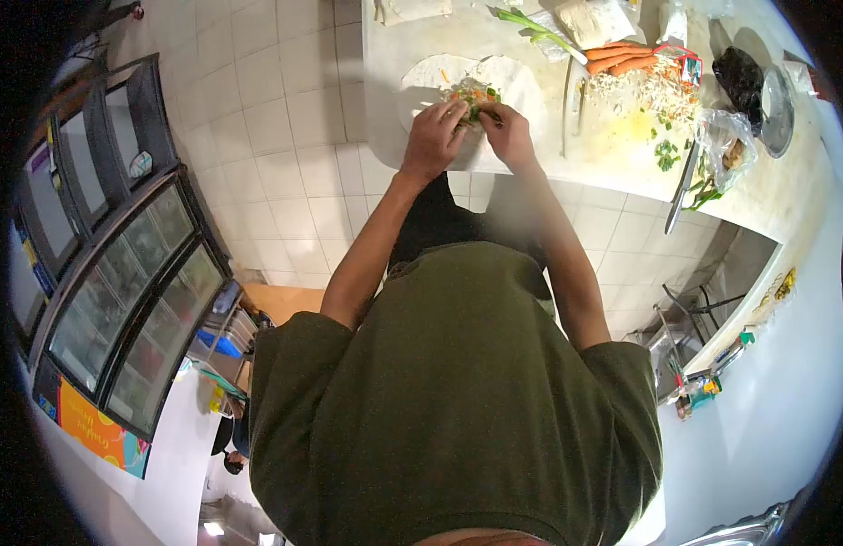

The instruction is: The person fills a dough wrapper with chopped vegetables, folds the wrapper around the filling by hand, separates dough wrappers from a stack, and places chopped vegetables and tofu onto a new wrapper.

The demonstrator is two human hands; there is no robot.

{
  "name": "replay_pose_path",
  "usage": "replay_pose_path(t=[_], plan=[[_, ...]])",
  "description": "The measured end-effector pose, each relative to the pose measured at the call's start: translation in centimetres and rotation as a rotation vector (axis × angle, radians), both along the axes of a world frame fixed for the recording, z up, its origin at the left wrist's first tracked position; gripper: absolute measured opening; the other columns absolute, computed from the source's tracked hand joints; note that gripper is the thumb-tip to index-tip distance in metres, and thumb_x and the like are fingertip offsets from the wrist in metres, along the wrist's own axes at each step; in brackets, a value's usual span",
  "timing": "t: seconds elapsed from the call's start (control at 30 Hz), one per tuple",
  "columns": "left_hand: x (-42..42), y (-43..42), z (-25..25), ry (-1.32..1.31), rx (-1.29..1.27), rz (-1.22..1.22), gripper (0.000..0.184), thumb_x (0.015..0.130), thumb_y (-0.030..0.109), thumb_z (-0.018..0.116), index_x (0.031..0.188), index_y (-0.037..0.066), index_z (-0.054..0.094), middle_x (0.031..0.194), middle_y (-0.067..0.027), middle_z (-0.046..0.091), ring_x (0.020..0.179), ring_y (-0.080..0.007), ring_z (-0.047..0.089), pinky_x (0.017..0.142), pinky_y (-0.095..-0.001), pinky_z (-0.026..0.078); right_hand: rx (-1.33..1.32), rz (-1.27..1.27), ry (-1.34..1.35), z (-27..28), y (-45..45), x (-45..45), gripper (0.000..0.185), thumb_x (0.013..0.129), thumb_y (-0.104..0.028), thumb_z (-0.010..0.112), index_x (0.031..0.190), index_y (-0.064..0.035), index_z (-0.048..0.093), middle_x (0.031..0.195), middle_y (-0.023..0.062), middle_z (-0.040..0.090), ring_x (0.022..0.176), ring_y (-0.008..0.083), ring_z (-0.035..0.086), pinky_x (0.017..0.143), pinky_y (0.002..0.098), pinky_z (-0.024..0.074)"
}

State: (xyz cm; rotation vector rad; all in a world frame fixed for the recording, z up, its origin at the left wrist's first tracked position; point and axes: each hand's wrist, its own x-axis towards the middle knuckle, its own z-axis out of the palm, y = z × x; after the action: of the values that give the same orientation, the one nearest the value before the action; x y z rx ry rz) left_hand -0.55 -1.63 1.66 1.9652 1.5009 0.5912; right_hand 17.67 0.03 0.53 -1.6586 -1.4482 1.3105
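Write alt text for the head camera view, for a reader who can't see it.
A left hand and a right hand meet at chopped vegetables on thin white flatbread, near the edge of a pale table. To the right lie a spring onion, carrots, vegetable shreds, a knife and a clear plastic bag.

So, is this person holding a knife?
No, the left hand and right hand are both at the chopped vegetables, while the knife lies apart from them at the counter's edge.
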Motion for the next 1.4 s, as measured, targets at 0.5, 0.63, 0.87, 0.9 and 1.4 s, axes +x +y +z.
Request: replay_pose_path(t=[0.5, 0.63, 0.87, 0.9, 1.4], plan=[[0.8, 2.1, -0.9, 0.054, 0.078, 0.108, 0.017, 0.087, 0.012, 0.068, 0.104, 0.009, 0.067, 0.100, -0.0114, 0.067, 0.096, -0.0339, 0.062, 0.085, -0.0450, 0.048, -0.090, -0.128, 0.026, 0.3, 0.1, 2.1, 0.027, 0.094, -0.017, 0.066, 0.112, 0.0037, 0.069, 0.093, 0.0165, 0.074, 0.083, 0.0207, 0.071, 0.074, 0.0321, 0.0554], [1.0, 1.8, -0.8, -0.021, 0.117, 0.112, 0.022, 0.086, 0.015, 0.069, 0.107, 0.007, 0.066, 0.103, -0.0135, 0.066, 0.097, -0.0356, 0.061, 0.085, -0.0464, 0.049, -0.123, -0.184, 0.137, 1.3, -0.5, 7.2, 0.025, 0.096, -0.013, 0.064, 0.111, 0.0063, 0.067, 0.089, 0.0143, 0.073, 0.080, 0.0159, 0.069, 0.071, 0.0299, 0.0556], [3.5, 0.3, -0.6, 0.115, 0.019, 0.153, 0.039, 0.085, 0.020, 0.072, 0.121, 0.006, 0.065, 0.118, -0.0193, 0.065, 0.113, -0.0392, 0.059, 0.102, -0.0455, 0.046, -0.213, -0.535, 0.214, 3.1, -3.8, 21.1, 0.029, 0.098, -0.022, 0.066, 0.109, 0.0052, 0.067, 0.090, 0.0098, 0.070, 0.079, 0.0135, 0.067, 0.070, 0.0273, 0.0554], [4.1, 0.4, -0.7, 0.140, 0.032, 0.170, 0.038, 0.086, 0.019, 0.071, 0.121, 0.006, 0.065, 0.121, -0.0193, 0.064, 0.115, -0.0388, 0.058, 0.103, -0.0455, 0.045, -0.208, -0.601, 0.238, 2.9, -3.9, 22.8, 0.030, 0.098, -0.023, 0.066, 0.108, 0.0053, 0.067, 0.090, 0.0094, 0.070, 0.079, 0.0135, 0.067, 0.071, 0.0273, 0.0550], [7.8, -4.8, 0.5, 0.312, 0.014, 0.227, 0.052, 0.097, 0.022, 0.063, 0.142, -0.002, 0.050, 0.152, -0.0248, 0.042, 0.142, -0.0387, 0.038, 0.119, -0.0469, 0.030, 0.080, -0.322, -0.499, -2.0, 6.3, 34.6, 0.033, 0.092, -0.027, 0.062, 0.110, 0.0001, 0.067, 0.102, 0.0255, 0.068, 0.095, 0.0416, 0.066, 0.086, 0.0490, 0.0525]])
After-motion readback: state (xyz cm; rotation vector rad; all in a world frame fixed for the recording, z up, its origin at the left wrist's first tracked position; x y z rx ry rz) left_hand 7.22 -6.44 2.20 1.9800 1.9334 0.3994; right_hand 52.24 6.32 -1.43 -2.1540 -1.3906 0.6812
